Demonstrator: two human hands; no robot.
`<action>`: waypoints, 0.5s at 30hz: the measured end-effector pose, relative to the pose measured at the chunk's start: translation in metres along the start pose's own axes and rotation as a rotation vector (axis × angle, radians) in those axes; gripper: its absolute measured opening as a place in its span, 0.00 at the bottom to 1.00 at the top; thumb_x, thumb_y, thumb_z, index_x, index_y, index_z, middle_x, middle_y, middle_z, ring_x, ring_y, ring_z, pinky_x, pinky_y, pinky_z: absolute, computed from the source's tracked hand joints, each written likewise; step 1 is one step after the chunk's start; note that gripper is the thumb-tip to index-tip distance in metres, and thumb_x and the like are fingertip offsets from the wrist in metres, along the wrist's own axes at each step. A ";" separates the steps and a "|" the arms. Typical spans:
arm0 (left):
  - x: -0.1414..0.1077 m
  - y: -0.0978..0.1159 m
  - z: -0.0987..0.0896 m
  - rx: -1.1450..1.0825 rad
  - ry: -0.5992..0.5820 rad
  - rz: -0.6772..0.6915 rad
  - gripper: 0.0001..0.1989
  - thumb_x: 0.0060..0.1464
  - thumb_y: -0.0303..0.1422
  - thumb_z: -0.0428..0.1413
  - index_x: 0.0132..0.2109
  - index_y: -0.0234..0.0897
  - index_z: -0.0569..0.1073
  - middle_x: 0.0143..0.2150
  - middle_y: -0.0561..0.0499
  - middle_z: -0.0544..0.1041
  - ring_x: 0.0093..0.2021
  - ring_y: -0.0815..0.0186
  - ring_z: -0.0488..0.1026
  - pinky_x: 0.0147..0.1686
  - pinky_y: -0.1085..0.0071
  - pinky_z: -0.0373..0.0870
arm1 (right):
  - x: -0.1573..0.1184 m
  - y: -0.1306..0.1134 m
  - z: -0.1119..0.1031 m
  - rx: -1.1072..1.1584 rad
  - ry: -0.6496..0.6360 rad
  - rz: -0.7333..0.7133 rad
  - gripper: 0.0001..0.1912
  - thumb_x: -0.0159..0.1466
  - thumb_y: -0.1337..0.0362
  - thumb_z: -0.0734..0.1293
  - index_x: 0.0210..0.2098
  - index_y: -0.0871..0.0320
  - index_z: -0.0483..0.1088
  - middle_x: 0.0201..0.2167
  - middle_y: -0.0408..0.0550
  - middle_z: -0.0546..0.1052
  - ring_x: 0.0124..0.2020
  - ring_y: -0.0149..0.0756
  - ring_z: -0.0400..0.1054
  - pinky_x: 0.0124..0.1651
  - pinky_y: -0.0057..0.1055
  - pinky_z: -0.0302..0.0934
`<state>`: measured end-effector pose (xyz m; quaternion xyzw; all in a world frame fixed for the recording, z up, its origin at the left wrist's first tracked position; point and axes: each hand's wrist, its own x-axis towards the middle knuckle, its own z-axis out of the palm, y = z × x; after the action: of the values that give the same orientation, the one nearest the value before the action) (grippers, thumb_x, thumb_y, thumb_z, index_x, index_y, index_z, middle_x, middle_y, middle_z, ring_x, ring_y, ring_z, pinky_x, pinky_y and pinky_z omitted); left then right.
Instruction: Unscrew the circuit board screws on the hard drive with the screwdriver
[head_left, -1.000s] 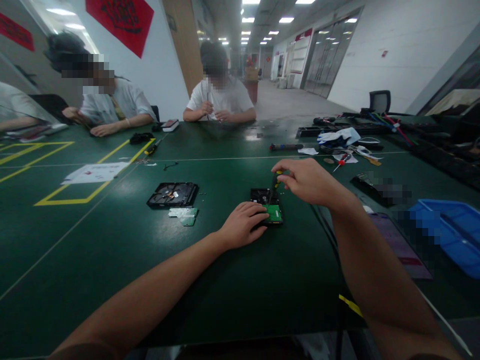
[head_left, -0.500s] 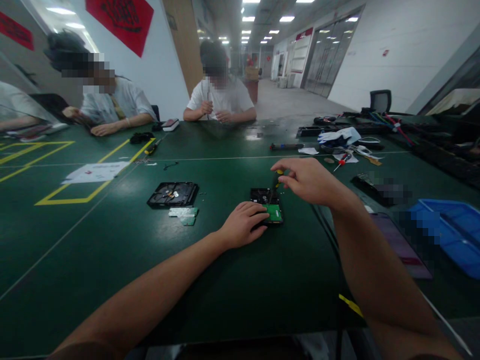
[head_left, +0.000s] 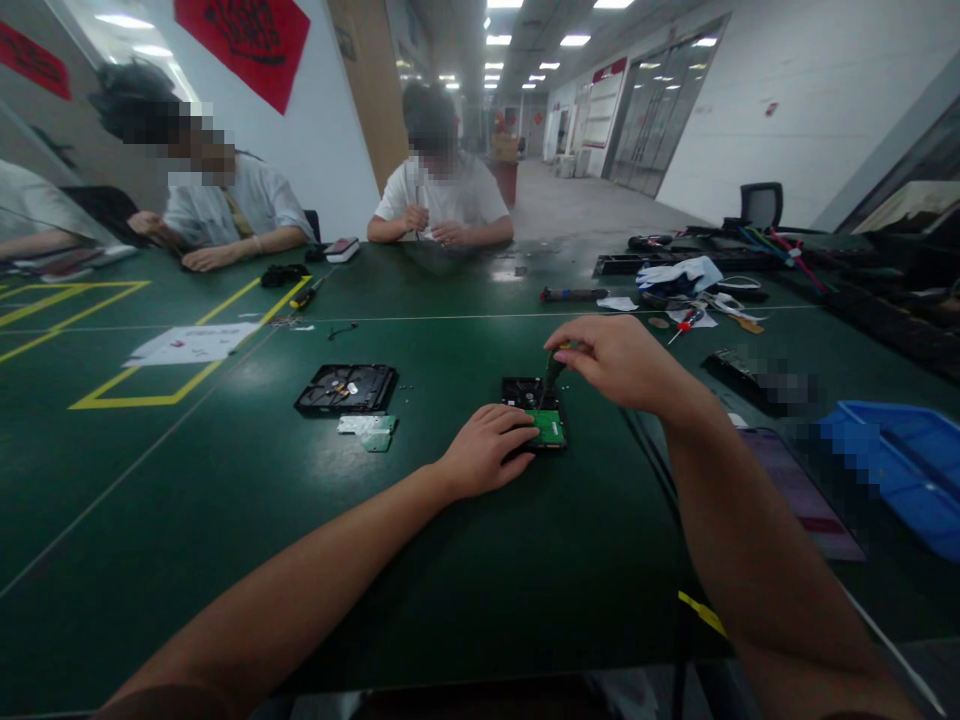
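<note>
A black hard drive with a green circuit board [head_left: 551, 430] lies on the table in front of me. My left hand [head_left: 491, 450] grips its left side, the fingertips over the board and the thumb along the near edge. Above the drive, my right hand [head_left: 600, 355] is closed round the top of a screwdriver [head_left: 553, 372] with a dark and yellow handle. The screwdriver stands nearly upright, slightly tilted, its shaft reaching down to the board's far edge. My fingers cover part of the handle, and the exact contact of the tip is too small to make out.
Left of my hands lie another hard drive [head_left: 346, 388] and a loose circuit board [head_left: 369, 430]. A blue tray [head_left: 900, 460] is at the right, near a dark drive-like part [head_left: 750, 380]. Gloves [head_left: 679, 275] and tools lie farther back. Two people sit across the table.
The fingers of my right hand have shifted on the screwdriver handle and now cover more of its yellow top. My left hand and the hard drive have stayed in place.
</note>
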<state>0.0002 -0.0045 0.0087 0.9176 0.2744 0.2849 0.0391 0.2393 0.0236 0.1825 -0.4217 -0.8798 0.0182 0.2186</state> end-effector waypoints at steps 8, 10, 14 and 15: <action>-0.001 -0.001 0.001 -0.001 -0.005 -0.001 0.18 0.70 0.39 0.58 0.63 0.41 0.76 0.64 0.43 0.77 0.66 0.51 0.73 0.66 0.47 0.69 | -0.001 -0.003 -0.001 -0.005 -0.008 0.084 0.10 0.68 0.65 0.70 0.47 0.58 0.82 0.40 0.50 0.86 0.36 0.42 0.78 0.44 0.37 0.64; -0.001 -0.001 0.001 0.003 -0.004 -0.001 0.18 0.70 0.39 0.58 0.63 0.41 0.76 0.64 0.43 0.77 0.65 0.51 0.73 0.66 0.48 0.70 | 0.000 -0.002 0.001 -0.015 0.000 0.085 0.09 0.68 0.62 0.71 0.44 0.58 0.82 0.41 0.51 0.86 0.36 0.41 0.78 0.43 0.38 0.63; -0.001 0.001 0.000 0.003 0.007 -0.006 0.18 0.69 0.38 0.59 0.62 0.40 0.77 0.63 0.42 0.78 0.65 0.51 0.74 0.65 0.48 0.70 | 0.002 -0.002 0.002 -0.042 -0.008 0.051 0.10 0.70 0.59 0.70 0.43 0.57 0.82 0.41 0.51 0.86 0.38 0.43 0.78 0.44 0.38 0.63; 0.000 0.001 0.000 0.001 0.010 -0.004 0.18 0.69 0.38 0.59 0.62 0.40 0.77 0.63 0.42 0.78 0.65 0.51 0.74 0.65 0.48 0.70 | 0.002 -0.002 0.003 -0.053 -0.006 0.047 0.10 0.70 0.59 0.70 0.43 0.57 0.82 0.40 0.51 0.86 0.39 0.44 0.78 0.45 0.39 0.64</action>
<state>0.0004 -0.0055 0.0088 0.9156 0.2765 0.2894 0.0376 0.2357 0.0238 0.1813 -0.4480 -0.8704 0.0012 0.2042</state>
